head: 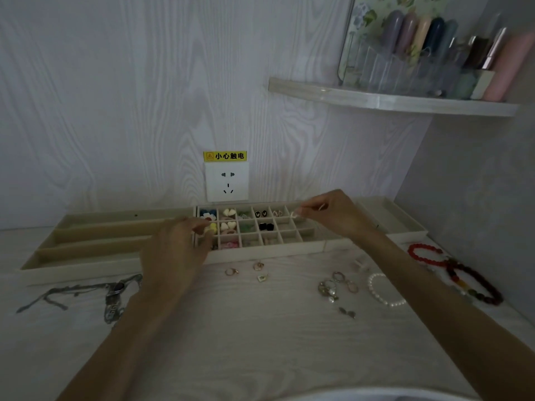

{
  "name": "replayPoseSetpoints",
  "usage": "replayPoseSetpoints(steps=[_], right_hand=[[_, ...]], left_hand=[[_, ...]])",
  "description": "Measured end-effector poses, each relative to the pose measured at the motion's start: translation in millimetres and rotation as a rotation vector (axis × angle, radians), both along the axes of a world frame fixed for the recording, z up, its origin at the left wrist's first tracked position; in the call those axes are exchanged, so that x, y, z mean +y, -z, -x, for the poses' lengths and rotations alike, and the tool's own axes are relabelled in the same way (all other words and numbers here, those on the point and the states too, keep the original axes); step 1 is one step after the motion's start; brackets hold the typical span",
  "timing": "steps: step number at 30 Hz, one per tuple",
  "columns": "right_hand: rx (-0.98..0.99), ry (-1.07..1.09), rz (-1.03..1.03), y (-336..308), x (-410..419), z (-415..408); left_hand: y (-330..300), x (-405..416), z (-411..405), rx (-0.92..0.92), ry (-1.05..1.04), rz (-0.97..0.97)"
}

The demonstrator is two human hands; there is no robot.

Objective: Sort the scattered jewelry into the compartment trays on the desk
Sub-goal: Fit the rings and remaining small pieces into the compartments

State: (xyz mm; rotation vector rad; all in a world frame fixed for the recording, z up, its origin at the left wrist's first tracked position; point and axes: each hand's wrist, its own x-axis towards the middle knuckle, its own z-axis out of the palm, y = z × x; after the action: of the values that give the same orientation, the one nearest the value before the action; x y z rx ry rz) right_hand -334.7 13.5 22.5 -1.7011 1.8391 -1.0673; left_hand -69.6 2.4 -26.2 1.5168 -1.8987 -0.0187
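Pale earring pinched in right hand above grid tray; left hand loosely curled

Warning label above the wall socket

A yellow rectangular sticker sits at the centre of the frame, stuck to the pale wood-grain wall panel just above the white plastic power socket. It reads "小心触电" in black characters, with a small triangular warning sign at its left end. Nothing else is legible.
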Motion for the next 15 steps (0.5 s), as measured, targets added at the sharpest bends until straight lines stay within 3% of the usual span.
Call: replayPoseSetpoints(steps=[6,15], right_hand=[[0.331,-0.105,-0.258,11,-49,-4],[0.355,-0.072,-0.285,21,-59,-15]], left_hand=[[11,-10,-15,-0.083,-0.051,-0.002],[11,-12,-14,-0.074,-0.054,-0.003]])
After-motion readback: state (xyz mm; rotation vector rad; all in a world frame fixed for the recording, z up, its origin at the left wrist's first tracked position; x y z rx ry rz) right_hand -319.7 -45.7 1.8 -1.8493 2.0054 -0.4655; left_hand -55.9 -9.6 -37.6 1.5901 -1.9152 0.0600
